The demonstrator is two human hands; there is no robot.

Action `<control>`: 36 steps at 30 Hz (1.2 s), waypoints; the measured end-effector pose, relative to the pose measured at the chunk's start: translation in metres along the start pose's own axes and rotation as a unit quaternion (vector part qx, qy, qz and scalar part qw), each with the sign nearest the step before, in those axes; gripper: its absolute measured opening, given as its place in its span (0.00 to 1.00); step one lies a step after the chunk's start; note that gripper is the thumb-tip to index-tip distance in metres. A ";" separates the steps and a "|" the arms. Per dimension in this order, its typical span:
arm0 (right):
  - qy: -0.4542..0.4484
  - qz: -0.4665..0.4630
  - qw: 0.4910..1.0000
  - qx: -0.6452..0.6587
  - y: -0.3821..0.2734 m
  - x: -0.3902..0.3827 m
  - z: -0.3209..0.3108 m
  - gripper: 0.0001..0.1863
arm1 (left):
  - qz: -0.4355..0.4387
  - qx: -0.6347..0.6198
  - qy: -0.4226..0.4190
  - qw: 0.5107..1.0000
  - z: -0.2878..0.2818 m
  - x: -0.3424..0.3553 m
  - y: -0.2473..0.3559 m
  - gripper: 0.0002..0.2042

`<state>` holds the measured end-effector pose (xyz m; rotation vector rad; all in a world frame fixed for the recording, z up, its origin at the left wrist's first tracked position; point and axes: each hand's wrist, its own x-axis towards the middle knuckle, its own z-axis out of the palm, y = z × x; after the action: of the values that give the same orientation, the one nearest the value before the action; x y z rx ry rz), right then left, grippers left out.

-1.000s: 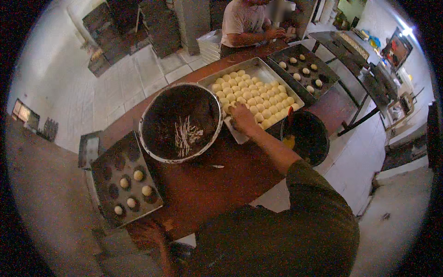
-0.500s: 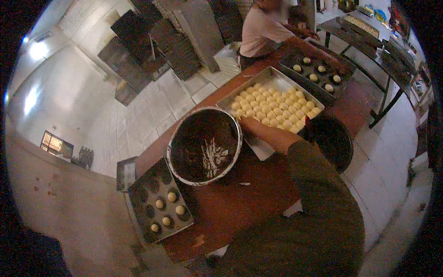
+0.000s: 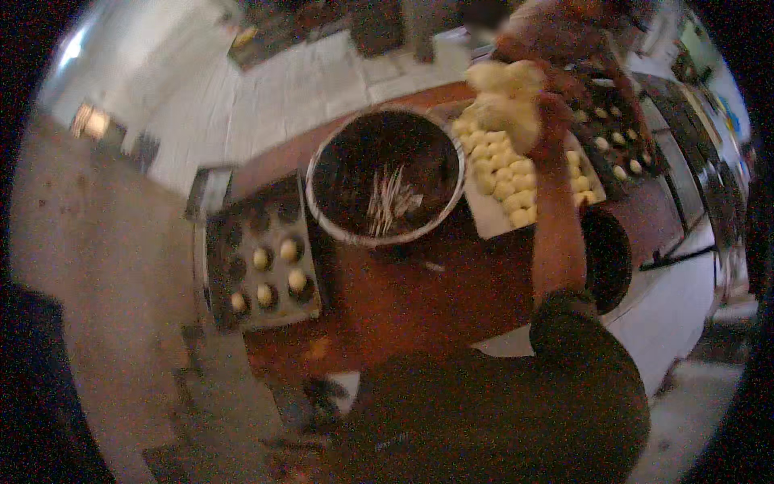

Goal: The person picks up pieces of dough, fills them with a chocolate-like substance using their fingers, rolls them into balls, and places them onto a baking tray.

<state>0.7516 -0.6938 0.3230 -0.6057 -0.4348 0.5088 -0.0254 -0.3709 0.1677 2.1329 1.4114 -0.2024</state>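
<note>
My right hand [image 3: 551, 121] grips a clump of pale dough balls [image 3: 504, 93], stuck together and raised above the metal tray [image 3: 488, 222] of closely packed dough balls. Right of my forearm is a black bucket [image 3: 609, 258]. A large dark bowl with a pale rim [image 3: 379, 137], holding whitish thin strips, stands left of that tray. At the left end of the table is a mould pan [image 3: 290, 310] with several dough balls in its wells. My left hand [image 3: 294, 456] is low near the bottom edge, dim and smeared, so its fingers cannot be made out.
A co-worker [image 3: 548, 32] in a light top leans over the far side, reaching toward a dark pan [image 3: 645, 173] with spaced dough balls. A small tray [image 3: 208, 189] lies behind the left pan, on the reddish table [image 3: 411, 298]. Dark racks stand along the back; more tables are at right.
My right hand has risen from among the tray's dough balls, lifting a clump of them. The co-worker has leaned forward over the dark pan. The view has swung and is blurred.
</note>
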 end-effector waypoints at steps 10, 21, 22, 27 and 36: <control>-0.334 0.045 0.754 -0.564 0.215 -0.246 0.180 0.20 | -0.051 0.075 -0.247 0.965 0.047 -0.053 -0.101 0.22; -0.261 0.010 0.661 -0.703 0.288 -0.268 0.174 0.18 | 0.473 -0.039 0.147 0.868 0.049 0.038 0.214 0.24; -0.252 0.160 0.693 -0.656 0.273 -0.264 0.188 0.18 | 0.463 0.085 0.142 0.871 0.062 0.046 0.216 0.27; -0.252 0.270 0.795 -0.482 0.107 -0.254 0.238 0.24 | 0.319 0.037 0.001 0.947 0.083 0.053 0.212 0.35; -0.216 0.149 0.718 -0.645 0.203 -0.264 0.184 0.40 | 0.306 0.070 0.167 0.935 0.066 0.020 0.207 0.27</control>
<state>0.3820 -0.6213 0.2700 -1.9681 -1.1776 0.6099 0.1777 -0.4484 0.1820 2.7060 0.8396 0.3245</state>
